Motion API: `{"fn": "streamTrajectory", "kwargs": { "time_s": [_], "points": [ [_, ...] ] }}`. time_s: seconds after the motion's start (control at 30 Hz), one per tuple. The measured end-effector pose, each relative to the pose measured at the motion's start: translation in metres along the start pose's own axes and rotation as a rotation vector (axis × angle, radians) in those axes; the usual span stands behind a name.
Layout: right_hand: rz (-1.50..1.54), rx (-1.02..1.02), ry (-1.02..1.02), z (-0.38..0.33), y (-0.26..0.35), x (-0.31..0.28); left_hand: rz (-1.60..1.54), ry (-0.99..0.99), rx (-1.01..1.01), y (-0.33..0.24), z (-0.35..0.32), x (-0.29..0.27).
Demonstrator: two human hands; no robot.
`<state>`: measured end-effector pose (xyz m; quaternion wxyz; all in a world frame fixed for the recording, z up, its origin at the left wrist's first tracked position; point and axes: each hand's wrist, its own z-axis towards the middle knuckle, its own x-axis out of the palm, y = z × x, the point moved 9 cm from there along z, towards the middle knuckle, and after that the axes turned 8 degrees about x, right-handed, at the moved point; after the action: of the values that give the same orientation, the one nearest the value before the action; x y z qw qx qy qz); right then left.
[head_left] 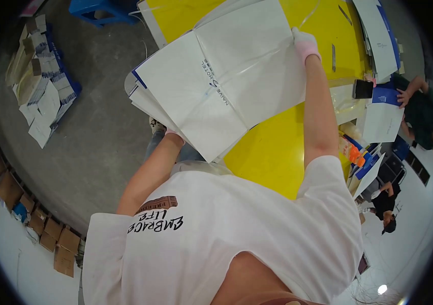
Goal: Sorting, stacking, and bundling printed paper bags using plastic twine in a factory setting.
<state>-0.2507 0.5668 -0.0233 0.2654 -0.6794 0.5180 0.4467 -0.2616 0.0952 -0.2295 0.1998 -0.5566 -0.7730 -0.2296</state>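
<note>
A large creased white sheet, which looks like a flattened paper bag with dark print and a blue edge, spreads before me, partly over the yellow table. More white sheets lie under it, their edges showing at the left. My right hand, in a pale glove with a pink cuff, closes on the sheet's far right edge. At the lower left edge my left hand reaches beneath the sheets; a pink cuff shows at its wrist, but its fingers are hidden.
Blue-and-white flat pieces are stacked on the table's right side, near a black phone and an orange bottle. A co-worker's hand rests there. Left on the floor stands a heaped pile; a blue stool is behind.
</note>
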Motion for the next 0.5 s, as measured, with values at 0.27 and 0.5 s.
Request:
{"fn": "streamTrajectory", "kwargs": {
  "time_s": [0.27,0.5],
  "points": [
    [0.486,0.137,0.166,-0.005,0.020,0.023,-0.207,0.340,-0.162,-0.007,-0.012,0.083],
    [0.896,0.208,0.457,-0.071,0.010,0.083,-0.230,0.691,-0.303,-0.061,-0.095,0.146]
  ]
}}
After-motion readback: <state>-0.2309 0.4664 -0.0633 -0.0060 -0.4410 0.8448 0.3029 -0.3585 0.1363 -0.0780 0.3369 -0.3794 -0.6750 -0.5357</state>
